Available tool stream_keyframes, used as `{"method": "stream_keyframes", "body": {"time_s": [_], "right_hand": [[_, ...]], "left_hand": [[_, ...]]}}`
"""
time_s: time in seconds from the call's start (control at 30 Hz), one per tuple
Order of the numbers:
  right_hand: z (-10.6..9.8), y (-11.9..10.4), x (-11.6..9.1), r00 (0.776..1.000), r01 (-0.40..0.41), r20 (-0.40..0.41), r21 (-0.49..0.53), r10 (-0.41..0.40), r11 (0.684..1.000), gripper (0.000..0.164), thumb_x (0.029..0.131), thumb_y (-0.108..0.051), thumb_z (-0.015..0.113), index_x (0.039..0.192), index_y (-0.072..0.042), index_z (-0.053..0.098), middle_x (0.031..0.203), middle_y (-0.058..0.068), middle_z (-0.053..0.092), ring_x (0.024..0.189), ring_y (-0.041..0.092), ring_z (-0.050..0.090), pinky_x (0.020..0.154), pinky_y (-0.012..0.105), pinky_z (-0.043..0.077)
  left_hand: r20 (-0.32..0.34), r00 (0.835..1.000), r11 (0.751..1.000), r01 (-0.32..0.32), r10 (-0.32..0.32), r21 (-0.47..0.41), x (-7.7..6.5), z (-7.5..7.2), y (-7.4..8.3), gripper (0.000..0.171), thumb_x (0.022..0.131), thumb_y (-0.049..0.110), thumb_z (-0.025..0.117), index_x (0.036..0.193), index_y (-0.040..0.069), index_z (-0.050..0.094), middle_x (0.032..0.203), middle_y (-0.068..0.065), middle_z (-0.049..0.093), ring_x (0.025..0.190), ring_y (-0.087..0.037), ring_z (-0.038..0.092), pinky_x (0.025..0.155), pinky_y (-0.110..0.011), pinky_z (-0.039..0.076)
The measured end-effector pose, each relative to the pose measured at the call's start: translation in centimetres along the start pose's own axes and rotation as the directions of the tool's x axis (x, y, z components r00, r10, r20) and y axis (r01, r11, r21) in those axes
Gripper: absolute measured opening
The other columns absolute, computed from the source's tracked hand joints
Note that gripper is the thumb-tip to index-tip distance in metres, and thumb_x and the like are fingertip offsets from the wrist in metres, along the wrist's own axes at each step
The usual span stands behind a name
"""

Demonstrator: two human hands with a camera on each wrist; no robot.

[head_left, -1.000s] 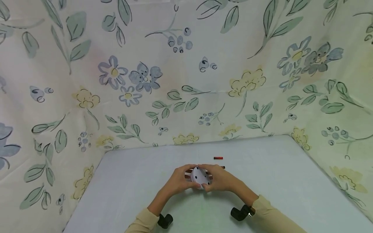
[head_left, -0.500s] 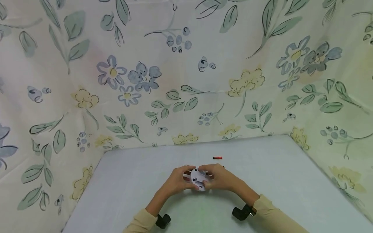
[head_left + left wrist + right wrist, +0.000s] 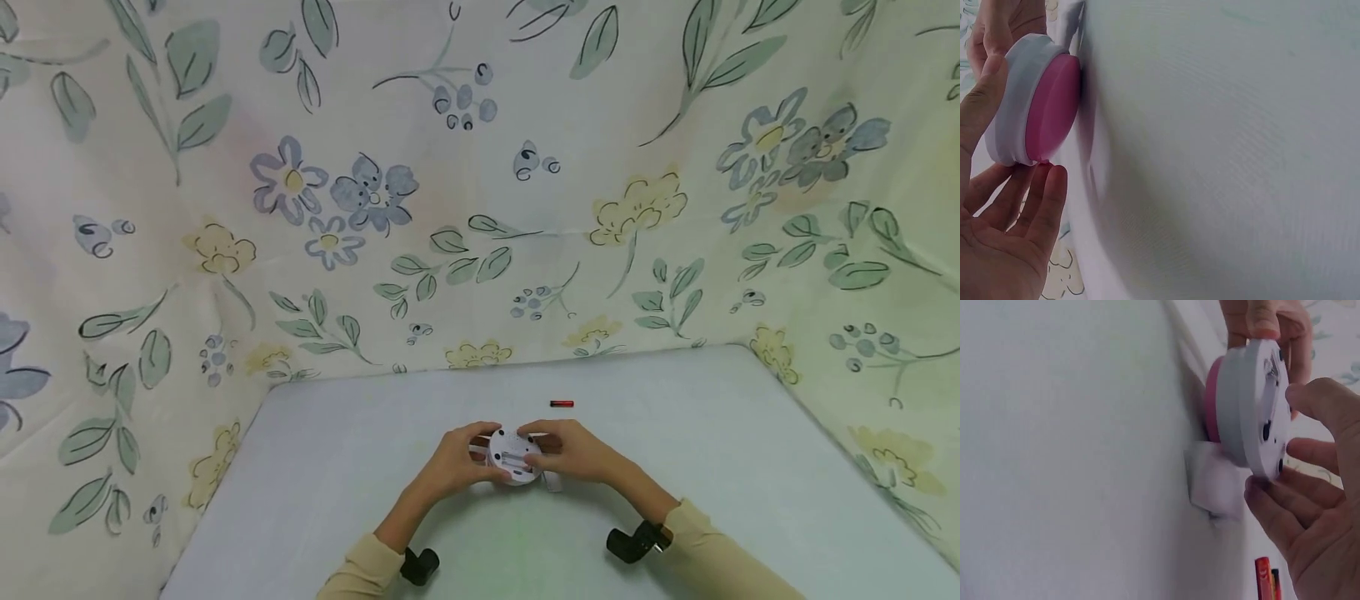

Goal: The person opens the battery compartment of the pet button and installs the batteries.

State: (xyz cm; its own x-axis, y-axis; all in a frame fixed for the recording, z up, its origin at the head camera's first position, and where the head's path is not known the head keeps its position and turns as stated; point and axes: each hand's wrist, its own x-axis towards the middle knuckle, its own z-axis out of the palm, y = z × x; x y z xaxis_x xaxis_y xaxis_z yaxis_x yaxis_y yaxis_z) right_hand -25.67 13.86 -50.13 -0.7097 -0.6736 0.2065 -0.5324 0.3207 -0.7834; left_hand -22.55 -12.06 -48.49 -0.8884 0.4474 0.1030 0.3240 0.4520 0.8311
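Note:
A round white device with a pink dome [image 3: 1055,106] is held dome-down, close over the table. Its white back [image 3: 512,461] has dark round feet and an open slot [image 3: 1270,394]. My left hand [image 3: 453,458] grips the rim, thumb on one side and fingers on the other. My right hand [image 3: 1322,512] holds it from the right, thumb on the back face and other fingertips at the rim. A small white cover piece [image 3: 1215,481], blurred, is beside the device, below the right fingers; in the head view this cover [image 3: 552,482] shows near the right thumb.
A red and black battery [image 3: 562,403] lies on the white table [image 3: 360,433] beyond the right hand. In the right wrist view a second battery [image 3: 1276,584] shows beside the first battery [image 3: 1263,578]. Floral cloth [image 3: 465,275] stands along the back and sides.
The white cover piece has come away from the device's back and now appears at lower right. The slot is exposed, and the right hand has shifted slightly right.

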Motion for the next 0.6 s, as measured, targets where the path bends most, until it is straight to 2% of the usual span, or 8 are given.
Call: {"method": "stream_keyframes", "body": {"time_s": [0.17,0.37,0.6], "right_hand": [[-1.0,0.4,-0.3,1.0,0.017,0.001,0.046,-0.017,0.999,0.04,0.098,-0.018,0.071,0.132,0.002,0.062,0.129,0.015,0.064,0.118,0.031,0.063,0.097,0.04,0.051],[-2.2,0.8,-1.2,1.0,0.003,-0.011,-0.051,-0.004,0.999,0.046,0.093,-0.024,0.078,0.13,0.001,0.064,0.126,0.012,0.066,0.11,0.026,0.065,0.095,0.039,0.053],[-2.7,0.7,-2.4,1.0,0.002,0.019,-0.124,0.0,0.992,0.055,0.085,-0.031,0.086,0.127,-0.001,0.065,0.122,0.01,0.066,0.103,0.028,0.062,0.088,0.039,0.054]], "left_hand": [[0.006,1.0,1.0,0.019,-0.019,-0.011,0.1,-0.1,-0.1,0.075,0.077,0.022,0.092,0.14,0.0,0.058,0.133,-0.011,0.061,0.111,-0.03,0.063,0.089,-0.042,0.055],[0.01,0.999,0.999,0.032,-0.032,0.009,0.1,-0.1,-0.1,0.075,0.077,0.021,0.092,0.141,0.001,0.057,0.131,-0.01,0.061,0.11,-0.029,0.063,0.089,-0.04,0.055],[0.022,0.999,0.999,0.024,-0.024,0.031,-0.1,-0.4,-0.3,0.076,0.078,0.022,0.092,0.141,0.001,0.056,0.133,-0.01,0.06,0.112,-0.03,0.062,0.09,-0.041,0.055]]}}
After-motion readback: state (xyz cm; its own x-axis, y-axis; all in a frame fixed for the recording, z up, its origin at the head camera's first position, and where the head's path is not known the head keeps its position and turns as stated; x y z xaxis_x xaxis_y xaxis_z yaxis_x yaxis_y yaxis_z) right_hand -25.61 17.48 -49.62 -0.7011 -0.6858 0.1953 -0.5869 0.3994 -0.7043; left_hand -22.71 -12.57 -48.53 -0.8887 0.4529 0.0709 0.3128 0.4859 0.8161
